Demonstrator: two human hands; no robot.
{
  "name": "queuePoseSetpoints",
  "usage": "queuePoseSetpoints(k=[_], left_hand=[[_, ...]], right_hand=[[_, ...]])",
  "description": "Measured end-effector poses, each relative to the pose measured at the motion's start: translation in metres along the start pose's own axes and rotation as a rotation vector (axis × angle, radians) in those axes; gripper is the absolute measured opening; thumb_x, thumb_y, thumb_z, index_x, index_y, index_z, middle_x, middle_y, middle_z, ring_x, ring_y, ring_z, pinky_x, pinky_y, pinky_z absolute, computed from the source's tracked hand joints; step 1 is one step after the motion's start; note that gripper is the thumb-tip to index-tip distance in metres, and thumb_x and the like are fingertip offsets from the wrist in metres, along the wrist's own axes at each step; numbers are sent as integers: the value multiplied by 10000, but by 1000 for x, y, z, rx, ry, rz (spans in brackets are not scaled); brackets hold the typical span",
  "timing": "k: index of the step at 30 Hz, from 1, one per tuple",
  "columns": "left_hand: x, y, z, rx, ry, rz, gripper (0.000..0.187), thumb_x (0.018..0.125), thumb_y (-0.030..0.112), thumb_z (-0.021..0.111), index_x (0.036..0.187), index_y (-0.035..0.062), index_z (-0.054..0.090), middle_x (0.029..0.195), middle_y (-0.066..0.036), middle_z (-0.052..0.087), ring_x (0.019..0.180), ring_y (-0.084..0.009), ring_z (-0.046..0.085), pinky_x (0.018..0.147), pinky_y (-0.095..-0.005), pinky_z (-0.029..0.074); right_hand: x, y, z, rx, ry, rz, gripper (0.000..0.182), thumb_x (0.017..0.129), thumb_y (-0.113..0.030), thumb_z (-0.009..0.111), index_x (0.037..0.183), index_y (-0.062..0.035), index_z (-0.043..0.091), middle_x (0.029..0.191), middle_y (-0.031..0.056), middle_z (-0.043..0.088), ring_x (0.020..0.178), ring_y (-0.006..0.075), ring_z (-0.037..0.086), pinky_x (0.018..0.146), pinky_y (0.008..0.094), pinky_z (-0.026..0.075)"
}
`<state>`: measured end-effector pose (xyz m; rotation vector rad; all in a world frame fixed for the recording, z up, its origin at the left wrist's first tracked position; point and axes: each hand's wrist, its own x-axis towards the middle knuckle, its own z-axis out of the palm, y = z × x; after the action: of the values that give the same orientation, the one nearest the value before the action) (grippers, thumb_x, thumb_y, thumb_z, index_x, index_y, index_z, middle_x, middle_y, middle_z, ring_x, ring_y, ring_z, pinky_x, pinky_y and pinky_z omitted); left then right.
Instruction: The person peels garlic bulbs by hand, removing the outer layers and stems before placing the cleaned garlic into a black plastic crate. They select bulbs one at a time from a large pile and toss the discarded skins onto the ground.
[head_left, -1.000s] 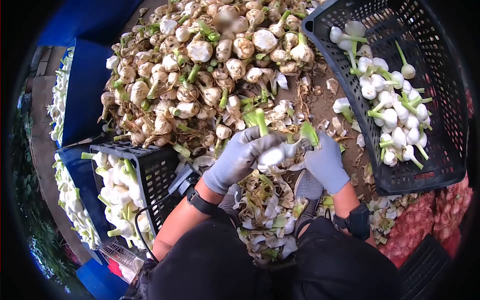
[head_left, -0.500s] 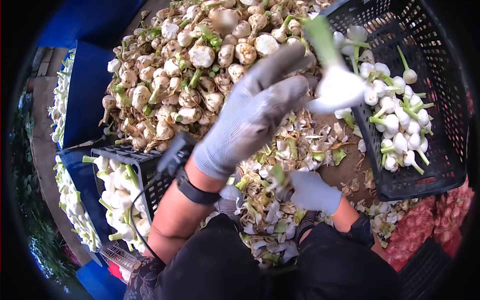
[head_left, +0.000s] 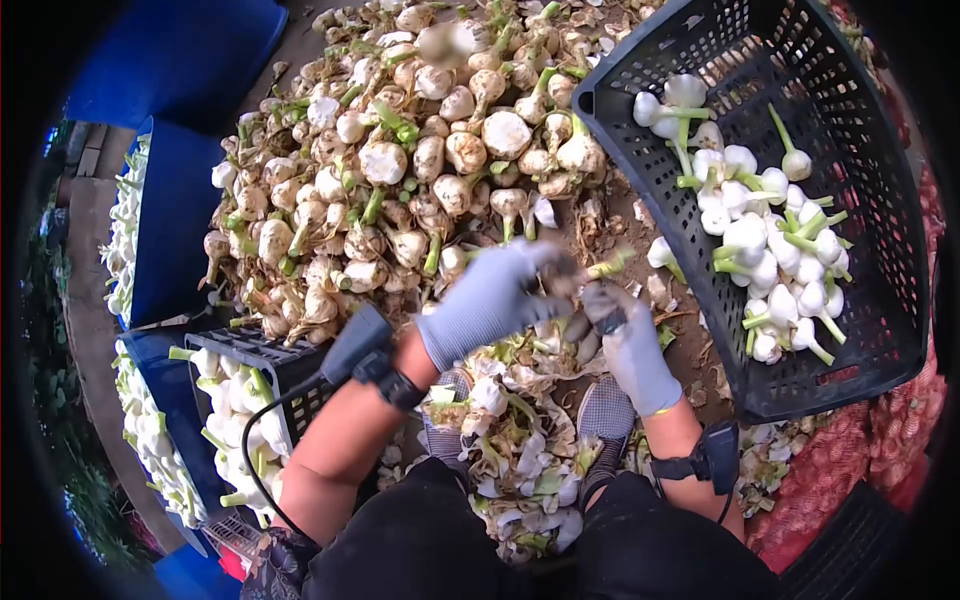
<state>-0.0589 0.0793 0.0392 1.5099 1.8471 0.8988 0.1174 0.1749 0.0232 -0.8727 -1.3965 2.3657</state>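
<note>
My left hand [head_left: 490,303], in a grey glove with dirty fingertips, is closed around a brownish garlic bulb [head_left: 557,268], blurred by motion. Its green stem [head_left: 610,263] points right. Close beside it, my gloved right hand [head_left: 637,352] has its fingers curled just below the stem. A dark patch shows at those fingers; whether it is a tool or a soiled fingertip I cannot make out. Beyond both hands lies a large heap of unpeeled garlic [head_left: 370,200]. To the right, a black plastic crate [head_left: 672,265] holds white, cleaned garlic bulbs [head_left: 780,270] with short green stems.
Peeled skins [head_left: 520,450] litter the ground between my shoes [head_left: 606,412]. At left are a crate of white garlic [head_left: 240,420] and blue containers [head_left: 185,220] with more. Red mesh sacks [head_left: 830,470] lie at lower right. One white bulb [head_left: 662,254] sits outside the black crate.
The white bulb beside my raised left hand is gone from there. That hand has come down and left. My right hand has moved up, so both now meet at a brownish bulb.
</note>
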Motion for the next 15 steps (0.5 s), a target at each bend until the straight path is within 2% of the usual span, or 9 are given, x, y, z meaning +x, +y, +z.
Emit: queuePoseSetpoints(k=[2,6,8,9,10,12,13,14,15], left_hand=[[-18,14,16,-174,40,-165,433,751,200,831,1112,42,651,921,-36,659,818,-110,623,726,-272,522],[-39,13,36,-268,132,-189,444,743,176,839,1109,19,644,942,-16,653,814,-70,587,710,-247,498],[-46,11,45,-686,142,-502,439,736,154,836,1105,14,644,960,-15,655,819,-72,592,706,-234,492],[-46,16,45,-880,222,-471,457,712,154,848,1102,23,650,946,-13,651,809,-80,598,697,-231,496],[-46,18,42,-880,218,-474,457,712,154,848,1102,23,650,946,-13,651,809,-80,598,697,-231,496],[-45,19,34,-302,143,-340,483,691,197,849,1108,40,661,888,-86,643,724,-154,624,658,-270,507],[-44,17,37,-211,227,-170,456,681,206,853,1070,48,674,867,-97,636,716,-159,626,638,-285,508],[-44,17,36,-214,225,-171,456,681,206,853,1070,48,674,867,-97,636,716,-159,626,638,-285,508],[-44,20,34,-203,212,-226,449,677,206,855,1057,46,676,856,-104,637,708,-163,629,640,-284,510]], right_hand=[[-3,-17,7,-129,95,338,207,969,-33,482,1117,13,619,808,5,594,664,20,536,589,156,450],[-11,8,5,-101,53,235,245,1008,-209,504,1074,-13,635,688,-8,584,520,61,532,477,193,429],[-15,-4,4,-78,66,321,235,1002,-183,505,1086,0,626,712,4,606,522,66,531,477,194,426],[-16,-10,6,-78,48,344,219,995,-154,509,1089,6,624,735,0,610,527,61,525,480,191,420],[-15,-12,7,-77,26,363,205,988,-126,513,1092,13,622,759,-3,615,532,56,520,484,187,414],[-11,-2,3,-83,-28,348,187,974,-110,546,1076,26,624,815,7,634,549,50,533,492,190,428],[-7,12,2,-136,-21,196,188,971,-122,560,1061,29,627,826,15,640,550,52,544,494,197,441],[-6,21,1,-189,-13,46,191,967,-133,574,1047,32,630,837,24,645,550,55,555,497,203,454],[-2,18,2,-135,1,126,198,962,-145,591,1020,39,634,859,30,646,544,60,561,498,212,466]])
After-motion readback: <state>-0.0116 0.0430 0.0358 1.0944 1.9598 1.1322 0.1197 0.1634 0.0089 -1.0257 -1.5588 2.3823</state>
